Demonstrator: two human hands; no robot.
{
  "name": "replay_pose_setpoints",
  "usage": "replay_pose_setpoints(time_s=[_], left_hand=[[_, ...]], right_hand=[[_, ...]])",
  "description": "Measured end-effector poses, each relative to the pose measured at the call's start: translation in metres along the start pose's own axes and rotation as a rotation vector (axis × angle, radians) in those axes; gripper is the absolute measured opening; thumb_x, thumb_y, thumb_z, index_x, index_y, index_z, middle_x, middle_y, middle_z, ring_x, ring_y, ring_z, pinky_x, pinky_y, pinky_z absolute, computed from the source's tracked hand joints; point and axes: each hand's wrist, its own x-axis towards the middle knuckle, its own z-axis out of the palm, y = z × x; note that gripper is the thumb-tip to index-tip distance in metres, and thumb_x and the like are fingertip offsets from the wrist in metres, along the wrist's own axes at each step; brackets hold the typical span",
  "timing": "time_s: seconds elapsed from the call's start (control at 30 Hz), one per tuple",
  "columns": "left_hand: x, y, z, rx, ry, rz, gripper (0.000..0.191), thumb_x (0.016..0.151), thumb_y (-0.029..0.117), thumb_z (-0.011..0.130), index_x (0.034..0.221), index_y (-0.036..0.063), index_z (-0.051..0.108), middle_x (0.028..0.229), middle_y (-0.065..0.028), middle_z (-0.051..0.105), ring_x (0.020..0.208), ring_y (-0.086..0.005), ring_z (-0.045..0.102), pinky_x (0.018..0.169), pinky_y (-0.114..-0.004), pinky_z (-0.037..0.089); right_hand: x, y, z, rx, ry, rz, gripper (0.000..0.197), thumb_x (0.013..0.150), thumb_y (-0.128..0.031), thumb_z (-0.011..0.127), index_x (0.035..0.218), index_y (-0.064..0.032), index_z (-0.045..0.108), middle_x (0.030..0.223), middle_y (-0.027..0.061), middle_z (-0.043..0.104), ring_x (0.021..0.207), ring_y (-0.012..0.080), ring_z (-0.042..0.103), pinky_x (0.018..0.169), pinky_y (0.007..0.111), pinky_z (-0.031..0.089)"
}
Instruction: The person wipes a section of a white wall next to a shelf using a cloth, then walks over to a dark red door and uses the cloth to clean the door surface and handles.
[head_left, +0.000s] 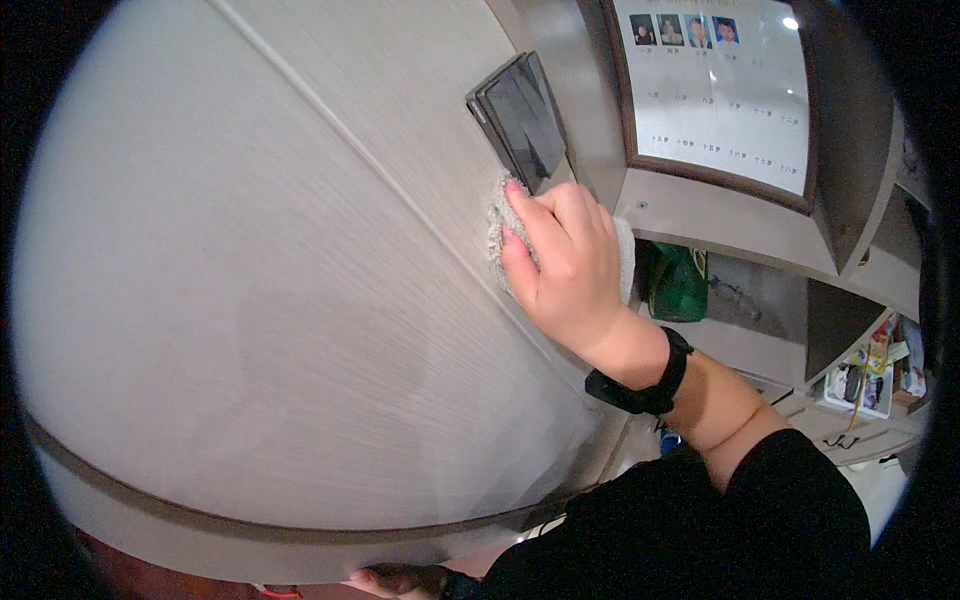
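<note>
My right hand (566, 262), with a black watch on its wrist, grips a light grey fluffy cloth (499, 247). It presses the cloth against a pale wood-grain panel surface (300, 300), just beyond a long straight seam. Right above my fingers lies a flat, dark, glossy rectangular object (521, 120), perhaps one device stacked on another; the cloth touches or nearly touches its lower end. At the bottom of the view, my left hand (397, 579) is by the near edge of the surface. Its fingers are mostly hidden, so its hold cannot be made out.
Open shelving stands on the right. A brown-framed sheet with small photos and writing (720, 112) leans there, above a green object (679, 281) in a compartment. Farther right sits a white tray of small items (859, 390). A dark curved edge (300, 529) bounds the panel below.
</note>
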Motion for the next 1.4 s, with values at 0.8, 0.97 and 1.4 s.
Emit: replay_pose_setpoints(time_s=[0.8,0.97,1.4], left_hand=[[0.002,0.000,0.018,0.021,0.027,0.017,0.064,0.097,0.046,0.032,0.137,-0.0047,0.036,0.141,-0.0254,0.035,0.126,-0.0364,0.041,0.103,-0.053,0.036],[0.003,0.005,0.010,0.023,0.034,0.025,0.063,0.098,0.045,0.031,0.137,-0.0048,0.037,0.141,-0.0255,0.036,0.125,-0.0366,0.042,0.102,-0.054,0.037],[0.000,0.028,0.023,-0.216,0.008,-0.103,0.061,0.097,0.044,0.036,0.141,0.0010,0.032,0.139,-0.0235,0.037,0.123,-0.0348,0.045,0.101,-0.052,0.040]], right_hand=[[-0.036,-0.007,0.007,0.403,-0.001,-0.204,0.043,0.069,-0.020,0.068,0.109,-0.0019,0.066,0.084,0.0038,0.050,0.071,0.0211,0.047,0.061,0.034,0.038],[-0.002,-0.013,0.019,0.477,0.014,-0.217,0.038,0.068,-0.018,0.070,0.103,-0.0037,0.065,0.082,0.0058,0.051,0.070,0.0232,0.049,0.059,0.035,0.039],[0.055,-0.030,0.012,0.620,0.141,-0.199,0.027,0.068,-0.005,0.068,0.094,0.0028,0.068,0.078,0.0090,0.051,0.064,0.0183,0.049,0.052,0.028,0.039]])
